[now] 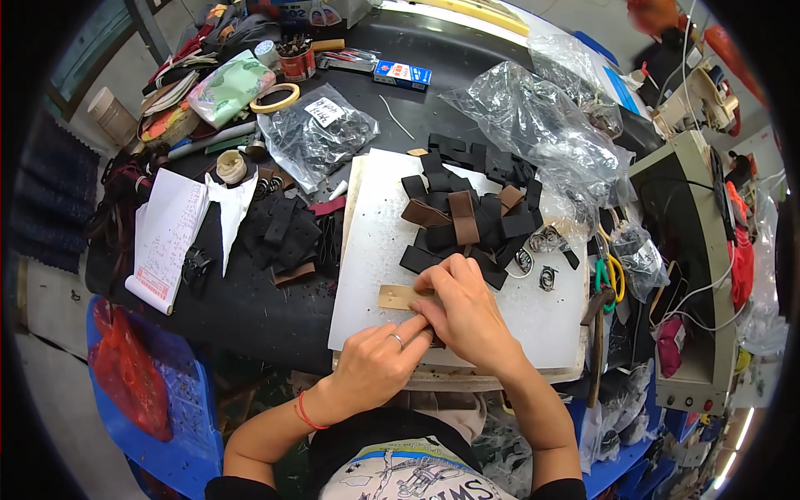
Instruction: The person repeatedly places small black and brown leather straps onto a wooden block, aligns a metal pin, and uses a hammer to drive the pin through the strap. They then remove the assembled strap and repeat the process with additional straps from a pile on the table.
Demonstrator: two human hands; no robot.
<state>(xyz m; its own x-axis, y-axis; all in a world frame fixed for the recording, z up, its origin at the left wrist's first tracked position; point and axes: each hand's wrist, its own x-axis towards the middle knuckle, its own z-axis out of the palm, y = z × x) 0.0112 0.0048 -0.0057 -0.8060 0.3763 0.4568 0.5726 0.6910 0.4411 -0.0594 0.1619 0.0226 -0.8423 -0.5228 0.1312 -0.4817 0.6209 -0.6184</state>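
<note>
Both my hands meet at the front of the white board (367, 242). My left hand (377, 357), with a ring and a red wrist string, has its fingers drawn together beside the right fingertips. A sliver of something brown shows beneath them. My right hand (467, 315) is closed in a pinch, its fingertips by the right end of a flat tan strip (395, 297) lying on the board. What sits between the fingers is hidden. Just beyond is a heap of black bands (439, 240) with several brown bands (463, 218) among them.
Small metal coils (547, 278) lie right of the heap, near green- and yellow-handled scissors (612, 279). Left are more black bands (277, 229) and a written notepad (167, 233). Clear plastic bags (533, 117) spread behind. A grey machine casing (687, 250) stands right.
</note>
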